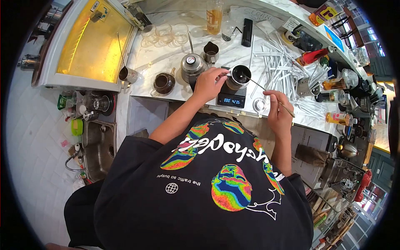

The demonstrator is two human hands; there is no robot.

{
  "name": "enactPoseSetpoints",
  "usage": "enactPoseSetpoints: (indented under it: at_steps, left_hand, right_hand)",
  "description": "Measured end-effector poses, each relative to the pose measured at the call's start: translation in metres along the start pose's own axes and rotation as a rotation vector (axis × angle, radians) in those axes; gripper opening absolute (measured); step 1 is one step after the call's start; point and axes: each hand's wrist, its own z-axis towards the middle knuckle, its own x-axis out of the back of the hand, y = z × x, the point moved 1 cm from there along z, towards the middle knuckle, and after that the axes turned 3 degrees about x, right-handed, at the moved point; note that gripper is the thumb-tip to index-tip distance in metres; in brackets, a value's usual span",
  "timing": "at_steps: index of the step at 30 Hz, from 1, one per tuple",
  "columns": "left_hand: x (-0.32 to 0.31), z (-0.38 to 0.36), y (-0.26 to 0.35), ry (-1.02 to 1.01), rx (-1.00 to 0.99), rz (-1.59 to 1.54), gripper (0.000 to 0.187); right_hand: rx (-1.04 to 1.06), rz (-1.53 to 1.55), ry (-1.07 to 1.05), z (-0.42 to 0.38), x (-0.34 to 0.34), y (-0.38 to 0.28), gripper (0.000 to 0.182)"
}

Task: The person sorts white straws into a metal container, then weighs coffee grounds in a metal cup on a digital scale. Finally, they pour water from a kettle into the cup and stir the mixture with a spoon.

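My left hand (209, 85) is closed on the handle of a metal cup (235, 86) with dark contents. The cup stands on, or just over, a black digital scale (231, 101) with a lit display. In my right hand (280, 109) is a long thin stirring spoon (257, 85); its far end reaches into the cup, where the tip is hard to make out. Left of the cup is a steel kettle (193, 66) with a dial on its lid. Behind it is a small metal pitcher (211, 51). A dark glass server (163, 83) sits farther left.
Wrapped straws (277, 62) are strewn over the counter to the right. A round metal lid (259, 104) lies beside the scale. Clear glasses (163, 33) and a tall amber cup (214, 18) stand at the back. A sink (98, 143) is at the left, below a yellow-lit cabinet (89, 46).
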Motion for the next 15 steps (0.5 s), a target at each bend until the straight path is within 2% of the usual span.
enactPoseSetpoints:
  at_steps: [3, 7, 11, 14, 15]
  left_hand:
    - [0.0, 0.0, -0.003, 0.001, 0.003, 0.017, 0.026]
    - [0.0, 0.001, -0.002, -0.008, 0.02, 0.042, 0.026]
    - [0.0, 0.001, -0.006, -0.007, 0.011, 0.047, 0.026]
    - [0.0, 0.001, -0.008, -0.001, 0.004, 0.044, 0.026]
    - [-0.001, 0.001, -0.008, -0.002, 0.01, 0.041, 0.026]
  right_hand:
    - [0.07, 0.032, 0.001, -0.002, -0.003, 0.0, 0.014]
    - [-0.04, -0.006, -0.046, 0.003, -0.008, -0.004, 0.014]
    - [-0.065, 0.018, -0.005, 0.003, 0.001, -0.002, 0.014]
    - [0.066, 0.05, 0.011, -0.001, -0.002, 0.001, 0.015]
    - [0.024, 0.04, -0.019, -0.001, -0.003, -0.001, 0.015]
